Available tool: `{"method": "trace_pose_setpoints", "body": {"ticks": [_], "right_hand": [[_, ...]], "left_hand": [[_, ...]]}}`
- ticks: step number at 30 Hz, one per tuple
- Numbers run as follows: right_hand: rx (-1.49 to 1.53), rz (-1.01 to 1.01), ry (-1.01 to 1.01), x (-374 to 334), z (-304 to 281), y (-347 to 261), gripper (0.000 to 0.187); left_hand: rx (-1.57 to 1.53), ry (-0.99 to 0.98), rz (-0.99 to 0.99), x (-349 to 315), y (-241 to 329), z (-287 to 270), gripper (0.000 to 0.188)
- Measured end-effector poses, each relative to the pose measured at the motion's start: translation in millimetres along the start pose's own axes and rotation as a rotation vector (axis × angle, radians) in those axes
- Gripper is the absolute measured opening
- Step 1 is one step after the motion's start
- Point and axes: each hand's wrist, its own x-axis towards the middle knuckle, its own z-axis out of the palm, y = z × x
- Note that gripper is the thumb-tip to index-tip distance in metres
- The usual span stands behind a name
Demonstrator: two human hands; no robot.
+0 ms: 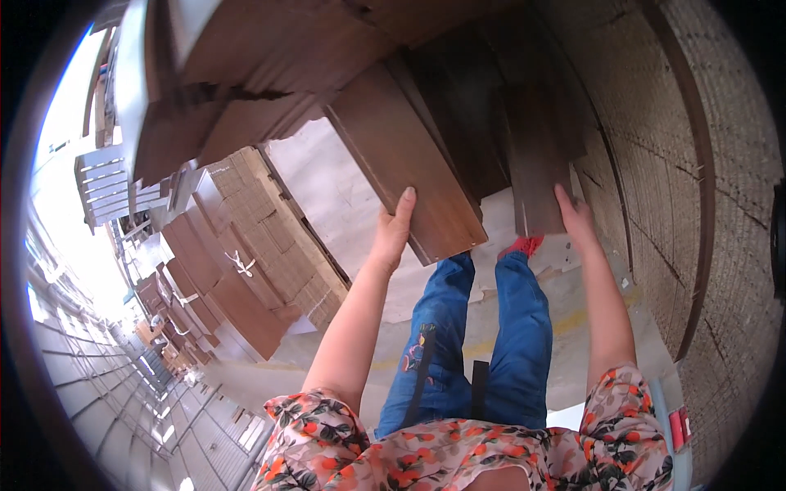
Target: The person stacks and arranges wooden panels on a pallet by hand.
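Observation:
My left hand grips the near end of a brown wooden board, thumb on its upper face and fingers hidden beneath. In my right hand is the edge of a second, darker brown board, with the thumb along its side. Both boards slant away from me, side by side with a gap between them. Their far ends run into shadow by a stack of brown panels, where I cannot tell what they touch.
A tall wall of stacked board edges rises close on my right. Piles of brown boards, some tied with white strips, lie on the left. Beyond them is a pale slatted stack. My feet stand on a pale floor.

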Motion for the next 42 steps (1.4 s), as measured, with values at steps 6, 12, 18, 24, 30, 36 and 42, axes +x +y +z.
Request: {"method": "trace_pose_setpoints", "body": {"ticks": [6,12,18,24,30,36,42], "right_hand": [[0.057,-0.092,0.032,-103.3,-29.0,-5.5,0.052],[-0.01,-0.271,0.005,-179.2,-25.6,-35.3,0.049],[0.101,-0.263,-0.128,-191.7,36.5,-55.9,0.052],[-0.038,-0.199,-0.18,-160.6,75.9,-77.4,0.056],[-0.253,-0.314,-0.024,-129.0,84.6,-69.8,0.065],[-0.327,-0.295,-0.054,-106.3,80.4,-61.4,0.07],[-0.264,-0.255,-0.244,-127.2,106.2,-111.4,0.076]], "left_hand": [[-0.109,-0.007,-0.084,-2.0,8.9,-11.2,0.072],[0.02,0.244,0.118,-15.5,17.8,-13.7,0.067],[-0.256,0.031,0.152,-75.3,36.4,-30.8,0.043],[-0.186,0.079,0.013,-83.3,1.1,-51.0,0.058],[-0.094,0.047,-0.017,-74.2,-13.3,-76.3,0.055],[-0.234,0.117,0.021,-72.2,-62.7,-102.4,0.052],[-0.164,0.235,-0.142,-107.8,-141.3,-129.7,0.05]]}}
